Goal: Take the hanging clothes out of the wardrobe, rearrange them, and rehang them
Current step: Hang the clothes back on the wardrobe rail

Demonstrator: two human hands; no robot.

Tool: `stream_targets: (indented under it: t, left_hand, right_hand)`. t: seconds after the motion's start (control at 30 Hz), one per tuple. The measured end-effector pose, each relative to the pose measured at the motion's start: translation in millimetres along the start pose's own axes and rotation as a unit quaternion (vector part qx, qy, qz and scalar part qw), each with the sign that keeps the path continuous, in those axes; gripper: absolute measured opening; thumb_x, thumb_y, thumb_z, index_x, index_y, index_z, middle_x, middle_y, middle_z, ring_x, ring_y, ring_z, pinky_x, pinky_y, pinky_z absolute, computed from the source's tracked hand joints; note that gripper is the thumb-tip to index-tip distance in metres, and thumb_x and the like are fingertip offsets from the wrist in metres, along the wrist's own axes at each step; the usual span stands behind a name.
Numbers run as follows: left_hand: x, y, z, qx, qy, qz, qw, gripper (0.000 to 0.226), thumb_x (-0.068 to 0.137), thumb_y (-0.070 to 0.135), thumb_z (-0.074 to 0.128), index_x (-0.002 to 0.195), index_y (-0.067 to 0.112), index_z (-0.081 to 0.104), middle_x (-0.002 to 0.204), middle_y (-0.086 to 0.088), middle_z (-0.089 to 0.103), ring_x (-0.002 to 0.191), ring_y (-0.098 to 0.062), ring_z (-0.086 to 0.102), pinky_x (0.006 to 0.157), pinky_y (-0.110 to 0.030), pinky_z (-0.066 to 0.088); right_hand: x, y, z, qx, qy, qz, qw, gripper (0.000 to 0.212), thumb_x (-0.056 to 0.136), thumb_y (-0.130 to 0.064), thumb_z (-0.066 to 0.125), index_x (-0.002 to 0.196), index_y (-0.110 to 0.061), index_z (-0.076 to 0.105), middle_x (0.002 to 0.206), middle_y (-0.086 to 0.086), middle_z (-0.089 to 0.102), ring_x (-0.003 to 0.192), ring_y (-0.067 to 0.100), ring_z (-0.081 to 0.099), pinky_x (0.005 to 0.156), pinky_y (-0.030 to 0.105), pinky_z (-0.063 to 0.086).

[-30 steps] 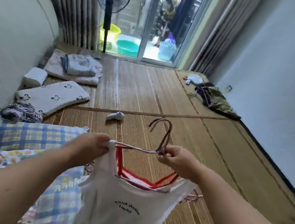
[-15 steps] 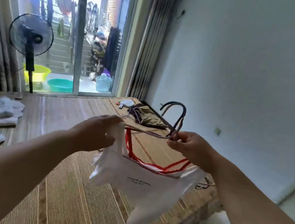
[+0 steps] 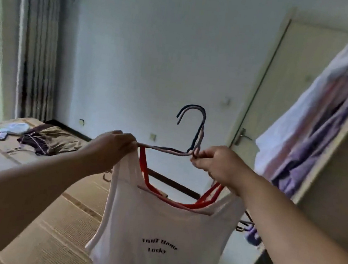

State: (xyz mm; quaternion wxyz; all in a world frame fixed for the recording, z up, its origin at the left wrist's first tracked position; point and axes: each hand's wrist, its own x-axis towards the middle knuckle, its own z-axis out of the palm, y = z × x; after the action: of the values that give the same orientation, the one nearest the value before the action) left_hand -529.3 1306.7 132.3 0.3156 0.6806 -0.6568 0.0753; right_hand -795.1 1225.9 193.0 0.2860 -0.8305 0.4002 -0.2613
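Hanging between hangers (image 3: 192,131) and wardrobe (image 3: 333,171): nothing, clothes (image 3: 313,117) inside.

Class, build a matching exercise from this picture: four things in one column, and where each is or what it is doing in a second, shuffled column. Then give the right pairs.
Column 1
1. left hand
2. right hand
3. white tank top
4. brown garment

Column 2
A. lies on the mat, by the wall
B. grips the hangers just below their hooks
C. hangs from the hangers, printed side to the camera
D. holds the hanger's end at the top's strap

Pairs: 1-D, 2-B, 3-C, 4-A
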Motion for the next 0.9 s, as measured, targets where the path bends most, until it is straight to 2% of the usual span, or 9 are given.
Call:
stream_targets:
  t: [0.07, 0.2, 0.37, 0.47, 0.57, 0.63, 0.73, 0.8, 0.9]
  left_hand:
    - [31.3, 14.3, 21.4, -0.028, -0.003, 0.039, 0.999, 0.017, 0.098, 0.039, 0.04, 0.091, 0.034, 0.054, 0.082, 0.013, 0.049, 0.071, -0.001, 0.05, 0.055, -0.013, 0.034]
    - [93.8, 49.7, 61.3, -0.117, -0.038, 0.116, 0.986, 0.022, 0.097, 0.039, 0.042, 0.095, 0.029, 0.062, 0.083, 0.011, 0.052, 0.076, -0.008, 0.054, 0.06, -0.017, 0.04]
    - [151.1, 109.1, 93.3, -0.182, -0.093, 0.192, 0.96, 0.019, 0.096, 0.046, 0.04, 0.099, 0.04, 0.058, 0.094, 0.008, 0.055, 0.083, -0.011, 0.056, 0.06, -0.019, 0.043]
    - [169.6, 138.9, 104.5, -0.187, -0.11, 0.235, 0.948, 0.041, 0.092, 0.046, 0.051, 0.132, 0.037, 0.048, 0.125, 0.002, 0.052, 0.109, -0.019, 0.053, 0.087, -0.029, 0.046]
    - [178.9, 165.5, 108.4, -0.172, -0.095, 0.313, 0.929, 0.06, 0.087, 0.047, 0.059, 0.141, 0.04, 0.035, 0.139, 0.004, 0.042, 0.126, -0.019, 0.038, 0.105, -0.034, 0.035]
    - [182.5, 185.7, 111.0, -0.181, -0.08, 0.371, 0.907, 0.058, 0.085, 0.047, 0.061, 0.138, 0.042, 0.037, 0.135, 0.008, 0.043, 0.126, -0.017, 0.033, 0.105, -0.032, 0.032]
    - [178.7, 222.2, 110.2, -0.235, -0.087, 0.443, 0.861, 0.037, 0.085, 0.043, 0.062, 0.121, 0.042, 0.056, 0.109, 0.014, 0.05, 0.101, -0.007, 0.042, 0.088, -0.021, 0.034]
    - [171.7, 249.4, 109.8, -0.301, -0.15, 0.461, 0.822, 0.023, 0.085, 0.04, 0.063, 0.108, 0.038, 0.065, 0.096, 0.019, 0.059, 0.082, 0.004, 0.049, 0.078, -0.014, 0.039]
    - [153.8, 286.8, 104.3, -0.381, -0.277, 0.446, 0.761, 0.014, 0.088, 0.045, 0.058, 0.099, 0.042, 0.065, 0.084, 0.024, 0.065, 0.08, 0.011, 0.056, 0.071, -0.004, 0.041]
  right_hand:
    - [-5.0, 11.1, -23.7, -0.015, 0.019, 0.036, 0.999, 0.006, 0.082, -0.026, 0.07, 0.078, -0.021, 0.069, 0.065, -0.013, 0.064, 0.061, 0.004, 0.053, 0.06, 0.023, 0.037]
    - [-19.0, 27.0, -65.1, -0.007, 0.08, 0.128, 0.989, 0.005, 0.084, -0.018, 0.068, 0.08, -0.016, 0.067, 0.051, -0.011, 0.052, 0.047, 0.005, 0.041, 0.05, 0.021, 0.033]
    - [-39.1, 33.1, -103.6, 0.006, 0.181, 0.224, 0.958, 0.01, 0.088, -0.01, 0.064, 0.078, -0.01, 0.062, 0.047, -0.005, 0.043, 0.041, 0.008, 0.035, 0.046, 0.024, 0.028]
    - [-50.3, 30.0, -119.8, 0.004, 0.242, 0.269, 0.932, 0.013, 0.088, -0.014, 0.064, 0.076, -0.012, 0.058, 0.046, -0.006, 0.042, 0.041, 0.007, 0.035, 0.043, 0.022, 0.028]
    - [-65.4, 25.8, -130.8, 0.017, 0.292, 0.32, 0.901, 0.012, 0.087, -0.019, 0.067, 0.078, -0.015, 0.059, 0.046, -0.008, 0.044, 0.042, 0.006, 0.037, 0.042, 0.02, 0.029]
    - [-75.7, 21.0, -135.7, 0.037, 0.323, 0.357, 0.875, 0.015, 0.088, -0.019, 0.066, 0.075, -0.016, 0.058, 0.047, -0.008, 0.046, 0.043, 0.006, 0.039, 0.041, 0.02, 0.032]
    - [-85.0, 12.4, -140.9, 0.092, 0.361, 0.398, 0.838, 0.019, 0.09, -0.017, 0.062, 0.072, -0.015, 0.056, 0.05, -0.004, 0.047, 0.041, 0.009, 0.04, 0.043, 0.022, 0.037]
    - [-87.2, 5.6, -144.9, 0.136, 0.386, 0.415, 0.813, 0.024, 0.092, -0.016, 0.058, 0.069, -0.013, 0.053, 0.047, -0.003, 0.045, 0.039, 0.009, 0.038, 0.046, 0.024, 0.04]
    - [-84.0, -3.0, -154.1, 0.172, 0.422, 0.418, 0.786, 0.03, 0.096, -0.014, 0.052, 0.066, -0.014, 0.05, 0.038, -0.005, 0.043, 0.039, 0.008, 0.037, 0.051, 0.028, 0.043]
